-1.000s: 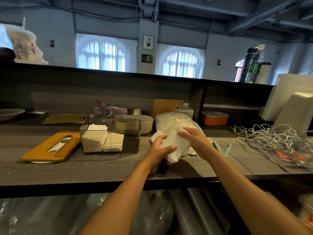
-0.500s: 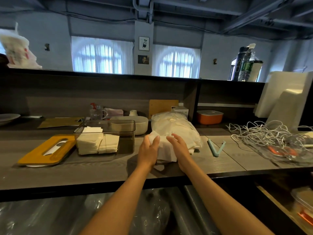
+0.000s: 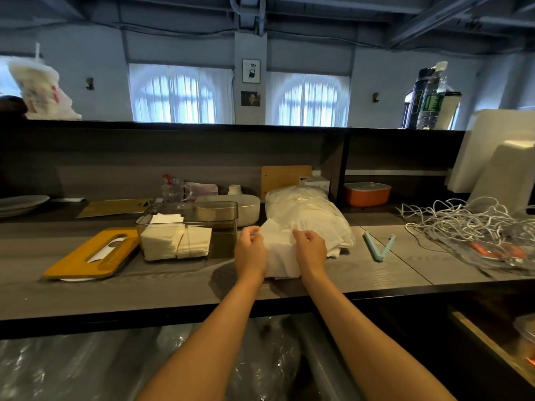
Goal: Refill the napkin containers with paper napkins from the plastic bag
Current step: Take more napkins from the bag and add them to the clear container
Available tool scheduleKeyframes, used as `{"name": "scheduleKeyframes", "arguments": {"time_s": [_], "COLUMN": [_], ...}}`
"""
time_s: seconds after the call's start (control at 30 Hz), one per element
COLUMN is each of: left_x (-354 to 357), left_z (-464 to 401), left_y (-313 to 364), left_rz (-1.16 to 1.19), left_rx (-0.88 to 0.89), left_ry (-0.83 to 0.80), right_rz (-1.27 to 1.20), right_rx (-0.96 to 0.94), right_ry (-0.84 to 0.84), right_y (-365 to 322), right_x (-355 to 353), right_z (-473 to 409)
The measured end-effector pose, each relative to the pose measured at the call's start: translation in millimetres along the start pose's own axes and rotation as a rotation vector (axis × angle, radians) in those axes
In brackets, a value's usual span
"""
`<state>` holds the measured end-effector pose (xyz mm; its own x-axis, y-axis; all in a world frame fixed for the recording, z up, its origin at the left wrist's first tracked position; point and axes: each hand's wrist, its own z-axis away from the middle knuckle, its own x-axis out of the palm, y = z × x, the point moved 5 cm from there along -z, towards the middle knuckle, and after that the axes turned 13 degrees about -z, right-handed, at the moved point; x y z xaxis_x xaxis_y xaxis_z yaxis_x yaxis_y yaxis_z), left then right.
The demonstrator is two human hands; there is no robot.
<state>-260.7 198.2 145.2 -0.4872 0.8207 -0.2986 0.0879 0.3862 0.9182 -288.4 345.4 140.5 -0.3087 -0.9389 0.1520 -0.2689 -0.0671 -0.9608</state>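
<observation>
A stack of white paper napkins (image 3: 282, 253) rests on the grey counter (image 3: 173, 287), in front of the clear plastic bag (image 3: 307, 212) of napkins. My left hand (image 3: 250, 251) grips the stack's left side and my right hand (image 3: 309, 250) grips its right side, fingers curled over the top. To the left stands a clear napkin container (image 3: 188, 230), open at the top, with two piles of napkins in its left part. Its yellow lid (image 3: 89, 253) lies flat further left.
A light blue clip (image 3: 379, 247) lies right of the bag. Tangled white cables (image 3: 463, 221) fill the right end. An orange box (image 3: 367, 193), a grey oval box (image 3: 246, 208), a spray bottle (image 3: 170, 189) and a plate (image 3: 20, 201) sit at the back.
The stack was held up in the air, then came down onto the counter. Both hands now curl over its top at either side.
</observation>
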Motion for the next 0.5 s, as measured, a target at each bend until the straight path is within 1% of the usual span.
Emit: {"name": "scheduleKeyframes", "arguments": {"time_s": [0.03, 0.13, 0.2, 0.27, 0.33, 0.4, 0.5], "left_x": [0.0, 7.4, 6.1, 0.1, -1.1, 4.5, 7.3], "left_z": [1.2, 6.3, 6.4, 4.6, 5.5, 6.8, 7.1], "left_y": [0.2, 7.0, 8.0, 4.5, 5.0, 7.8, 8.7], "left_rz": [0.015, 0.041, 0.002, 0.004, 0.015, -0.067, -0.232], "left_rx": [-0.006, 0.078, 0.086, 0.017, 0.022, 0.123, 0.203], "left_ry": [-0.010, -0.095, -0.073, -0.011, -0.005, -0.039, -0.008], "right_rz": [-0.008, -0.002, 0.012, 0.017, 0.013, 0.018, -0.008], "right_rx": [0.000, -0.010, -0.011, 0.001, 0.026, 0.030, 0.014], "right_ry": [-0.014, -0.085, -0.047, -0.007, -0.047, -0.067, 0.024], "right_y": [-0.5, -3.5, -3.1, -2.9, -2.3, -1.3, -3.9], "right_x": [0.6, 5.8, 3.1, -1.2, 1.9, 4.6, -4.2], "right_z": [0.5, 5.2, 5.2, 4.3, 4.1, 4.2, 4.0]}}
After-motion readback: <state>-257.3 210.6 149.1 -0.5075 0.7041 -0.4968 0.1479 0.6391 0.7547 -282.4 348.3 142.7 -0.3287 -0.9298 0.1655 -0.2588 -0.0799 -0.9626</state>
